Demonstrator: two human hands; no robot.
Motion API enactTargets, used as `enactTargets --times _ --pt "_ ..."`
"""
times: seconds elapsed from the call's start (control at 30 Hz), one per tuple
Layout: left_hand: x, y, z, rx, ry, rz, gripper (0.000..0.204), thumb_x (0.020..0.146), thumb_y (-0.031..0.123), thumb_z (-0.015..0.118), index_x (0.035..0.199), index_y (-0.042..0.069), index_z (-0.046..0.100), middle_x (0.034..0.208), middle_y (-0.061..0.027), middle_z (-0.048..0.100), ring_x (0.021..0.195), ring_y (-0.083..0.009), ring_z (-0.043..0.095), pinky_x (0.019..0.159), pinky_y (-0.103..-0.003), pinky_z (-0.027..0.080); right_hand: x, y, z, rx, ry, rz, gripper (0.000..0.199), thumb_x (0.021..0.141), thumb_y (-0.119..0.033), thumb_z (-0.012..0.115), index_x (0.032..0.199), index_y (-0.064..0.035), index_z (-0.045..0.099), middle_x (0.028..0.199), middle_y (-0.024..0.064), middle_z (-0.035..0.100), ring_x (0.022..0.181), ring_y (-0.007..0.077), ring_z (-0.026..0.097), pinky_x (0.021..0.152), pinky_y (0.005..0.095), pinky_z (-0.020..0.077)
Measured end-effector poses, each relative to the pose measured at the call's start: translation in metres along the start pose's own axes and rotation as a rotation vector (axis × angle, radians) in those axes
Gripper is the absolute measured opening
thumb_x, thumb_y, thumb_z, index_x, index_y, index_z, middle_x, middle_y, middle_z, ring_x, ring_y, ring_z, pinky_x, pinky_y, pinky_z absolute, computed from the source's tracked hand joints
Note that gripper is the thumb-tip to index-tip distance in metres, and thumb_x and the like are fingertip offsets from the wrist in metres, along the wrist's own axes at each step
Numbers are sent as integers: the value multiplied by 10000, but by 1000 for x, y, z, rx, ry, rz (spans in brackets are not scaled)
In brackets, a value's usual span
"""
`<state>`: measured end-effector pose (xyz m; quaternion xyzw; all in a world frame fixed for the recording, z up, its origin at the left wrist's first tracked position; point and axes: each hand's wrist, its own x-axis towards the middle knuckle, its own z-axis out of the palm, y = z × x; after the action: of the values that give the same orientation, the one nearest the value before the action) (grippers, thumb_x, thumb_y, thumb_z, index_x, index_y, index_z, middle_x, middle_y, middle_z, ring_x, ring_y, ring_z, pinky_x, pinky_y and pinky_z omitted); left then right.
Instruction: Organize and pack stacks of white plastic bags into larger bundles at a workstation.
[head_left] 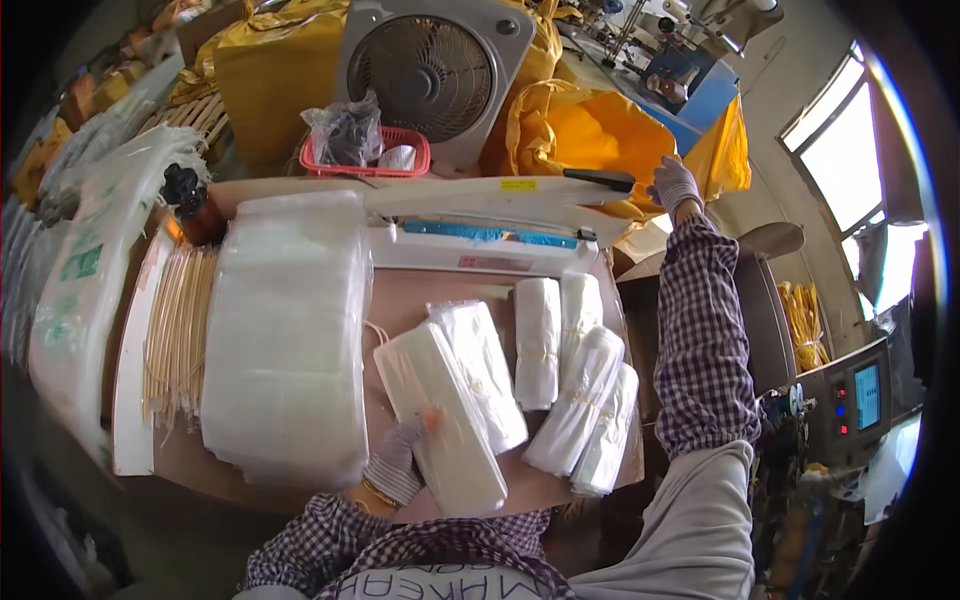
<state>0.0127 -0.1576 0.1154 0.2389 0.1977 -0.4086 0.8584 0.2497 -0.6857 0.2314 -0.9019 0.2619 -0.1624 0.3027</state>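
My left hand (396, 468), in a striped glove with a bare fingertip, grips the near left side of a flat stack of clear plastic bags (440, 420). Its thumb lies on top; the other fingers are mostly hidden. Another tied bundle of bags (480, 370) lies against that stack. Stretched far forward, my gloved right hand (675, 186) is beside a large yellow sack (590, 130), its fingers loosely apart and nothing visible in them. Just left of it sits the black handle (600, 180) of a white bag sealer (480, 258). Several rolled bag bundles (580, 400) lie on the table's right.
A thick pile of clear bags (290, 340) covers the table's left, beside many thin ties (180, 330) and a dark bottle (192, 205). Behind stand a box fan (428, 75) and a red basket (365, 165). A machine with a screen (860, 395) is at right.
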Motion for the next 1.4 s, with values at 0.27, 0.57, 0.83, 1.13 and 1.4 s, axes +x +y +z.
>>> enactTargets --times 0.27,0.57,0.83,1.13,1.4 --pt "2 0 -8 -30 -10 49 566 717 204 687 1176 15 416 1041 -104 536 955 -240 527 847 -364 450 -71 2 -21 1098 -39 122 167 814 -59 495 962 -9 555 779 141 583 674 260 574 591 332 456" --pt "-4 -16 -11 -3 25 42 460 733 223 669 1104 21 489 1001 -99 569 908 -234 550 828 -352 450 -103 88 43 -984 -159 -373 183 762 -211 521 855 -96 629 891 75 610 809 244 593 667 335 481" --pt "22 -20 -55 96 58 -13 572 663 279 702 1113 12 471 996 -133 574 892 -266 572 798 -380 482 -117 80 105 -935 -260 -155 259 766 -284 513 924 -111 625 996 113 593 935 288 569 765 371 474" --pt "22 -12 -37 99 146 -37 608 656 285 703 1135 12 449 991 -129 570 896 -260 568 786 -369 483 -100 55 62 -398 151 -220 145 722 -223 607 792 -99 634 800 98 625 761 229 612 637 305 479" --pt "29 -25 -82 219 120 -22 366 745 209 622 1022 0 506 877 -70 569 776 -180 577 680 -313 497 30 -2 -3 -576 289 -303 166 758 -210 541 788 -64 614 647 89 599 534 196 573 551 289 454"
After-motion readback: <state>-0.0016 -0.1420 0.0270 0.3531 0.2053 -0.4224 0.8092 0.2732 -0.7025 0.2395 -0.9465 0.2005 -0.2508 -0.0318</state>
